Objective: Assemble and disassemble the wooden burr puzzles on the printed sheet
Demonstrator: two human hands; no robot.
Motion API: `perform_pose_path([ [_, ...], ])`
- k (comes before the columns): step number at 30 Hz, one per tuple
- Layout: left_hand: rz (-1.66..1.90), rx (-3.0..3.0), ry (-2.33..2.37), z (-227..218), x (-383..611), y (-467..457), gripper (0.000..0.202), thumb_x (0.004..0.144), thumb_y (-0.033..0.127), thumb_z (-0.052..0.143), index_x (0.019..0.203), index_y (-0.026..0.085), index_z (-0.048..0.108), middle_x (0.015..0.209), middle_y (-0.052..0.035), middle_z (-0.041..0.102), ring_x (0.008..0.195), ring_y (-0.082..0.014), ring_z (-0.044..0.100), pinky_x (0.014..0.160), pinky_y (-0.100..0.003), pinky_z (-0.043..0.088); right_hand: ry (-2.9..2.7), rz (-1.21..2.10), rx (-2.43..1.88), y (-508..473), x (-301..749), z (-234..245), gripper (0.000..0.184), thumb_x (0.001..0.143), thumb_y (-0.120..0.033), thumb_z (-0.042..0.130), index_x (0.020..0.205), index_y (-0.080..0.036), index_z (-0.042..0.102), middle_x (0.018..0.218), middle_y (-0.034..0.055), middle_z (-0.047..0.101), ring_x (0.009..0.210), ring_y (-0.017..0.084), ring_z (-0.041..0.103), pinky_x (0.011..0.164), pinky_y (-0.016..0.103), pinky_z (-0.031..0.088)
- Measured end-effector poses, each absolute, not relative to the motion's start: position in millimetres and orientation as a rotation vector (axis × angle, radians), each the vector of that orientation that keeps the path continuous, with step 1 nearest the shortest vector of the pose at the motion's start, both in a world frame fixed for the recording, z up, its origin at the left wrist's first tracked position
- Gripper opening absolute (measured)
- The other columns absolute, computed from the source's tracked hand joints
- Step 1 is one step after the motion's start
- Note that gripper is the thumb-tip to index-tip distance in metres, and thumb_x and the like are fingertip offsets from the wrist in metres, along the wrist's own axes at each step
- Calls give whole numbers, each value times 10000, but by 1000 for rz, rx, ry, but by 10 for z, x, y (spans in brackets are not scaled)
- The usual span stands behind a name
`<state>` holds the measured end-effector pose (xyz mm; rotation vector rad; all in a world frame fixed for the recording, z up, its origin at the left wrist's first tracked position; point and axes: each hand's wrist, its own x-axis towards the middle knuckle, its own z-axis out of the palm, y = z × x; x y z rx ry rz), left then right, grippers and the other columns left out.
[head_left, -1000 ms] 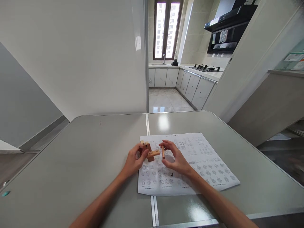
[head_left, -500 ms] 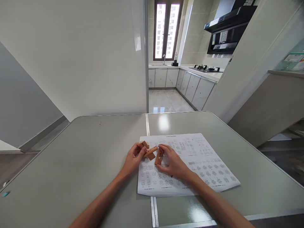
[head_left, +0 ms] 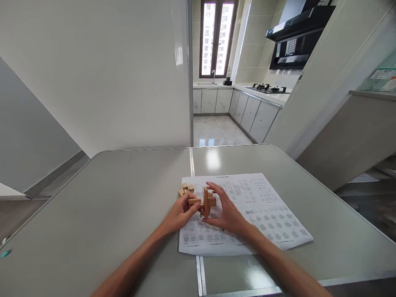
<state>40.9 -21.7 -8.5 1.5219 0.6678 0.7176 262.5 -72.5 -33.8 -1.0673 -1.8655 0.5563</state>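
Several notched wooden puzzle pieces are joined crosswise above a printed sheet (head_left: 235, 243). My left hand (head_left: 182, 213) is closed on a wooden puzzle piece (head_left: 194, 201) that lies level, part of this cluster. My right hand (head_left: 227, 210) spans an upright wooden puzzle piece (head_left: 206, 203), forefinger near its top end and thumb near its bottom end. Short block ends (head_left: 212, 201) stick out to the right of the upright piece, toward my right palm. How the pieces interlock is partly hidden by my fingers.
Several small light wooden blocks (head_left: 186, 188) rest behind my left hand at the sheet's far left corner. The grey-green table (head_left: 130, 185) has a metal seam (head_left: 201, 276) down its middle. A small teal object (head_left: 5, 253) is at the far left.
My right hand has brought its piece against the pieces in my left hand, and it now stands upright across them. My left hand has turned the cluster level, uncovering the loose blocks behind.
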Motion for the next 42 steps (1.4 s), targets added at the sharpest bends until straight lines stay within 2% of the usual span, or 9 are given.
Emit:
perform_pose_path([
  [8,605,1413,582,-56,415,-219,346,913,491,738,929,200,552,877,-58,763,873,-216,747,854,-377,590,-1912,518,-1005,-742,2603,-313,920,821,-272,813,1575,-356,293,1628,109,385,1487,320,429,1178,517,454],
  [14,534,1382,524,-34,418,-233,355,916,504,731,899,210,533,841,-55,772,842,-228,765,841,-405,603,-1945,527,-960,-745,2581,-323,878,835,-301,803,1550,-371,300,1583,105,428,1464,311,451,1165,514,464],
  [20,528,1399,556,-24,365,-185,342,927,483,725,912,210,521,837,-53,782,857,-236,782,843,-401,611,-1889,551,-1005,-740,2581,-337,833,781,-240,817,1466,-335,351,1433,108,520,1282,295,583,1076,469,520],
  [24,492,1415,565,22,298,-109,338,945,467,711,926,191,518,855,-94,795,865,-243,793,821,-386,619,-1859,559,-1049,-737,2592,-331,845,713,-206,833,1419,-315,381,1362,94,546,1141,278,627,1022,462,539],
  [27,448,1423,546,51,258,-60,350,947,468,711,915,183,510,845,-110,801,862,-248,797,790,-356,616,-1868,539,-1072,-741,2594,-323,832,702,-201,822,1409,-305,397,1338,92,562,1156,284,616,1007,464,540],
  [33,375,1458,516,73,203,-1,381,948,502,697,885,191,486,726,-78,779,780,-255,802,716,-327,610,-1899,494,-1088,-745,2587,-320,832,708,-219,804,1425,-312,392,1364,87,582,1216,297,600,1039,491,519],
  [37,358,1440,499,51,172,33,373,955,495,689,889,194,480,732,-77,781,770,-252,802,703,-331,618,-1901,481,-1101,-755,2591,-295,818,704,-228,802,1413,-308,402,1359,85,593,1209,297,605,1034,490,520],
  [42,324,1442,479,24,123,70,379,956,486,693,885,198,457,755,-92,788,682,-235,790,621,-294,597,-1952,536,-1084,-774,2614,-263,848,693,-197,790,1432,-318,392,1391,77,592,1228,294,602,1042,474,521],
])
